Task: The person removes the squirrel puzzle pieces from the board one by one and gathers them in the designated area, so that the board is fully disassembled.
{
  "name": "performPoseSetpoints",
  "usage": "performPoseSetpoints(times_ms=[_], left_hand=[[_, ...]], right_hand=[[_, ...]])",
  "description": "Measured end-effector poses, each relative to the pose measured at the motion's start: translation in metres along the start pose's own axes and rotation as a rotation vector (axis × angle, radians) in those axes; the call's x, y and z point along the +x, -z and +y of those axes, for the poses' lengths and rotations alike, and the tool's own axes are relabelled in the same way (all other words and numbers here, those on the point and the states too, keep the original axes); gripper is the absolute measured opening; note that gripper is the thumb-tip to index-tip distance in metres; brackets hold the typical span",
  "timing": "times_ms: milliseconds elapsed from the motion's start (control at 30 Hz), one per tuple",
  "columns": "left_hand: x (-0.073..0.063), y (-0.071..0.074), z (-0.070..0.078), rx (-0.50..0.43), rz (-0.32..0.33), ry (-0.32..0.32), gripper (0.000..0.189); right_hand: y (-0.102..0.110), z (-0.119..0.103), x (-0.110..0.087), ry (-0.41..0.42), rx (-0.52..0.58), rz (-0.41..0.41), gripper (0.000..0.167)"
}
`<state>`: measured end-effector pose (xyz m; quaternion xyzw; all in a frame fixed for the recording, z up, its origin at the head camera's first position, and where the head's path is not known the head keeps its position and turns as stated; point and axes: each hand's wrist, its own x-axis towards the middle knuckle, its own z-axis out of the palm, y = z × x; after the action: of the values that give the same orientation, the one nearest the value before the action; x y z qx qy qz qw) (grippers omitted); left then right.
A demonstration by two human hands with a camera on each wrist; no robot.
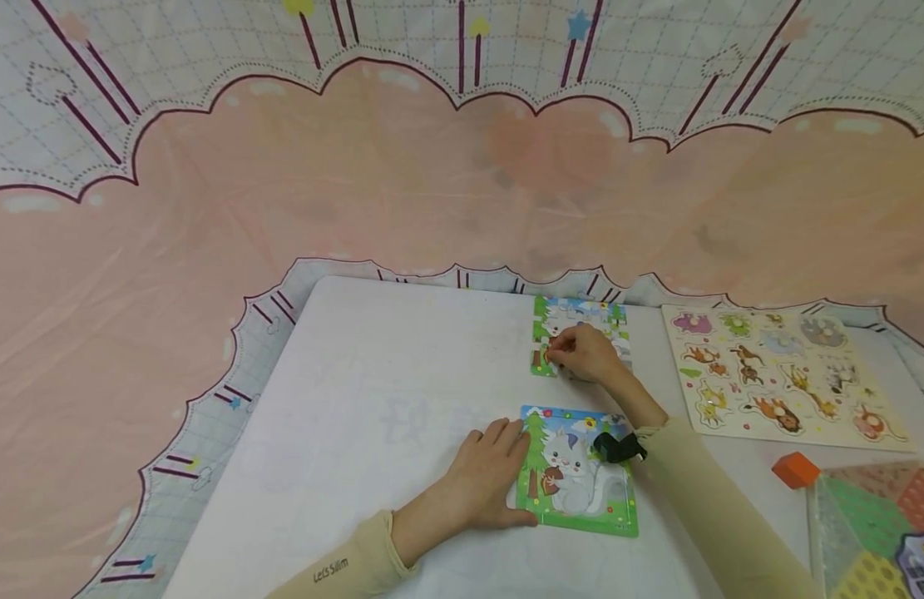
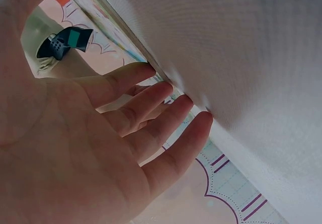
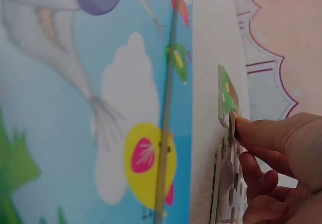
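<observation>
A square squirrel picture board with a green and blue border lies on the white table. My left hand rests at its left side, fingers extended, fingertips and thumb right at the edge. Farther back is a group of jigsaw pieces with a matching squirrel picture. My right hand is over the lower part of this group. In the right wrist view, its thumb and fingertips pinch a green puzzle piece that stands tilted up from the pieces beneath. The hand covers part of the group.
An animal puzzle board lies at the back right. An orange block sits nearer, beside a clear package with coloured shapes. A patterned cloth rises behind the table. My right forearm crosses the squirrel board's right edge.
</observation>
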<state>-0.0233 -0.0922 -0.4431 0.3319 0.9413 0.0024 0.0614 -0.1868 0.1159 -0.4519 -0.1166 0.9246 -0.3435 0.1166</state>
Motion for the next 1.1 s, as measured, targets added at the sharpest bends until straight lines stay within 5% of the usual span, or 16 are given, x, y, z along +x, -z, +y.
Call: performPoseSetpoints(times_ms=[467, 800, 1100], left_hand=[[0.005, -0.001, 0.004, 0.002, -0.013, -0.007, 0.104], [0.006, -0.004, 0.006, -0.017, -0.017, -0.005, 0.104], [0.002, -0.001, 0.002, -0.058, -0.029, 0.002, 0.104]], right_hand=[[0.008, 0.005, -0.013, 0.096, -0.030, 0.122, 0.016], [0.015, 0.007, -0.029, 0.107, -0.164, 0.046, 0.045], [0.031, 0.043, -0.089, 0.157, 0.219, 0.339, 0.027]])
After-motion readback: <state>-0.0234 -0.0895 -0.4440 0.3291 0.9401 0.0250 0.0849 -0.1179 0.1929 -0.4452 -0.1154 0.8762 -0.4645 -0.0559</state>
